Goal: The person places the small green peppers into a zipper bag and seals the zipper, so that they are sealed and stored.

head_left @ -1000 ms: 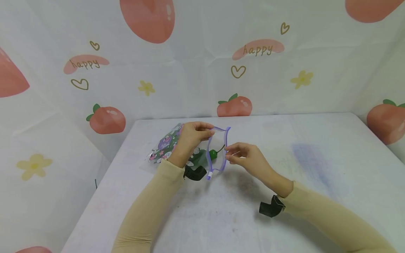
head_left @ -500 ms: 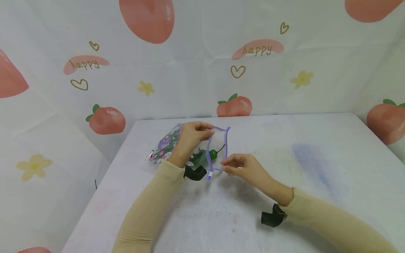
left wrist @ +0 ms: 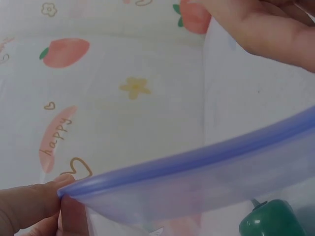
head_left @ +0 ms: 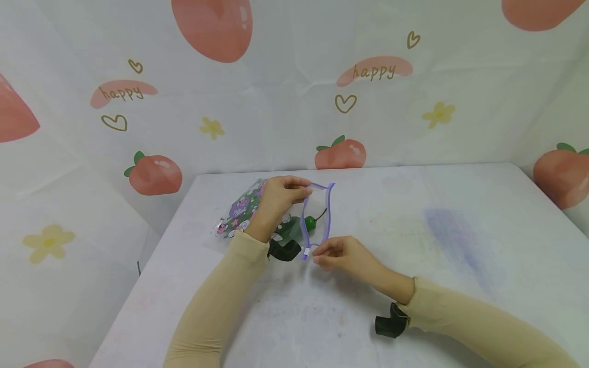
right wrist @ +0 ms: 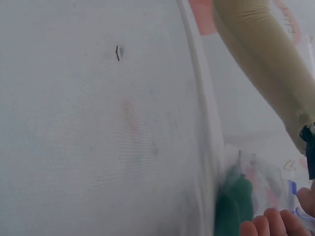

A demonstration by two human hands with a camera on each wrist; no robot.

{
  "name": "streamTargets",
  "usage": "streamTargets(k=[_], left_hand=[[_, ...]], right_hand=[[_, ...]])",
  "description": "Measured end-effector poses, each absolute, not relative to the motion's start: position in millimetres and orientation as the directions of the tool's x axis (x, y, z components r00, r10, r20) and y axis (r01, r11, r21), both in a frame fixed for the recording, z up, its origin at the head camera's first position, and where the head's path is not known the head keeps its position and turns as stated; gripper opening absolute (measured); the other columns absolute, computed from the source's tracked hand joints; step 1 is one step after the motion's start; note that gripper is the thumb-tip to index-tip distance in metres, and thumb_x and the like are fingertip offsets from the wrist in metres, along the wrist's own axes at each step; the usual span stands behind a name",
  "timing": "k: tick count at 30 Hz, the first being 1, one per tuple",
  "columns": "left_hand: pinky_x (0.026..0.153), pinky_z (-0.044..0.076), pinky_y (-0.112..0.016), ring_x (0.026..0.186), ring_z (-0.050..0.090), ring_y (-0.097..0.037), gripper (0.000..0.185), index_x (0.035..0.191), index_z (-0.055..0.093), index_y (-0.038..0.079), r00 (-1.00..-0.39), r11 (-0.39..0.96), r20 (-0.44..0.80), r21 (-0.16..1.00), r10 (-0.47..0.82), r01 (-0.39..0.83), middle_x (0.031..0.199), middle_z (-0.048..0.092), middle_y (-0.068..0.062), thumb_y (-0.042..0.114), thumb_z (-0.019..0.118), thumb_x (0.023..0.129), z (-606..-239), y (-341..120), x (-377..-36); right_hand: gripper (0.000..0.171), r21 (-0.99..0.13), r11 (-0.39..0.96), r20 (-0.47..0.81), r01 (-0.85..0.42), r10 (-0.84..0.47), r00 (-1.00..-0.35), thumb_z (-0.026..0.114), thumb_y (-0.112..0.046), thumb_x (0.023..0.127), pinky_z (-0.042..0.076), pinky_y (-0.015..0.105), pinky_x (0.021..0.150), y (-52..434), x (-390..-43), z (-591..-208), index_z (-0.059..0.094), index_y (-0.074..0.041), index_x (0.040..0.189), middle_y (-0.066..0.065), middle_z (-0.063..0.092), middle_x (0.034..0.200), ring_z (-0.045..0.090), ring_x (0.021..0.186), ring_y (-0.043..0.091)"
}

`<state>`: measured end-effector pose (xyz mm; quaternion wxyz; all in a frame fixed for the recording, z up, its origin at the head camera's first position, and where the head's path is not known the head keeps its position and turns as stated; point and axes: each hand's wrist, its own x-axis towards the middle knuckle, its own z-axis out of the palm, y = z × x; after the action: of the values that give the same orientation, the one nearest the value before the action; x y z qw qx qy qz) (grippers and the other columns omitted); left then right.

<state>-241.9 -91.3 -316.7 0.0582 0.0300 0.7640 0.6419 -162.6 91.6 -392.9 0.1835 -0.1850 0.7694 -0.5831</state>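
Note:
A clear printed slider zip bag (head_left: 239, 209) lies on the table, its mouth framed by a purple zip strip (head_left: 329, 214) and held apart. My left hand (head_left: 280, 199) pinches the far end of that strip between thumb and fingers; the left wrist view shows this pinch at the strip's end. Inside the bag, near the mouth, is a green pepper (head_left: 310, 224) with a thin curved stem, also in the left wrist view (left wrist: 270, 221). My right hand (head_left: 342, 253) is at the near corner, its fingertips right beside the white slider (head_left: 307, 251), a gap between thumb and forefinger.
The white table (head_left: 414, 286) has a bluish smudge (head_left: 453, 240) at the right. A white cloth backdrop (head_left: 285, 92) with fruit prints stands right behind its far edge. Black wrist mounts (head_left: 391, 322) hang below both sleeves.
My right hand has moved down along the bag's mouth, from the middle of the purple strip to the near corner by the slider. The left hand and bag have stayed nearly still.

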Motion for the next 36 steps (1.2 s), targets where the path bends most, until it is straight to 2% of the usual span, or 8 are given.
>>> streamTargets(k=[6,10,17,26,36], left_hand=[[0.083,0.056,-0.029,0.085,0.065,-0.016,0.027,0.110,0.070,-0.004,-0.991,0.170,-0.032,0.985,0.133,-0.009,0.090,0.068,-0.006,0.007,0.072,0.086,-317.5,-92.4,-241.9],[0.083,0.056,-0.029,0.085,0.065,-0.016,0.026,0.110,0.069,-0.004,-0.990,0.161,-0.032,0.987,0.134,-0.010,0.089,0.067,-0.005,0.006,0.072,0.086,-317.4,-92.1,-242.3],[0.084,0.056,-0.028,0.083,0.064,-0.015,0.026,0.110,0.070,-0.004,-0.992,0.165,-0.045,0.986,0.121,-0.025,0.088,0.067,-0.004,0.007,0.072,0.086,-316.9,-92.1,-242.2],[0.084,0.056,-0.029,0.092,0.066,-0.023,0.027,0.110,0.069,-0.004,-0.992,0.171,-0.051,0.985,0.118,-0.031,0.089,0.068,-0.005,0.008,0.072,0.086,-318.0,-91.7,-242.1],[0.083,0.056,-0.028,0.085,0.065,-0.015,0.027,0.111,0.069,-0.005,-0.991,0.170,-0.053,0.985,0.123,-0.031,0.093,0.068,-0.007,0.006,0.072,0.086,-319.0,-91.1,-242.6]], right_hand=[[0.026,-0.969,0.240,-0.076,-0.055,-0.505,-0.860,0.070,-0.017,0.089,0.058,0.031,0.070,86.1,-164.0,-396.7,0.069,0.004,0.104,0.022,0.071,0.092,0.069,0.078,0.027],[0.024,-0.970,0.238,-0.082,-0.047,-0.504,-0.860,0.070,-0.015,0.089,0.058,0.032,0.069,82.2,-166.4,-398.3,0.068,0.005,0.102,0.022,0.070,0.092,0.068,0.075,0.023],[0.024,-0.970,0.240,-0.092,-0.032,-0.488,-0.868,0.070,-0.018,0.088,0.056,0.028,0.067,76.7,-168.7,-398.5,0.067,0.003,0.098,0.021,0.070,0.089,0.065,0.071,0.016],[0.023,-0.975,0.224,-0.099,-0.015,-0.489,-0.867,0.069,-0.018,0.090,0.059,0.035,0.071,74.3,-168.3,-396.4,0.067,0.005,0.095,0.021,0.069,0.085,0.065,0.070,0.017],[0.020,-0.974,0.226,-0.098,-0.020,-0.498,-0.862,0.068,-0.016,0.090,0.058,0.036,0.070,73.8,-168.8,-397.2,0.064,0.004,0.091,0.019,0.068,0.082,0.063,0.068,0.016]])
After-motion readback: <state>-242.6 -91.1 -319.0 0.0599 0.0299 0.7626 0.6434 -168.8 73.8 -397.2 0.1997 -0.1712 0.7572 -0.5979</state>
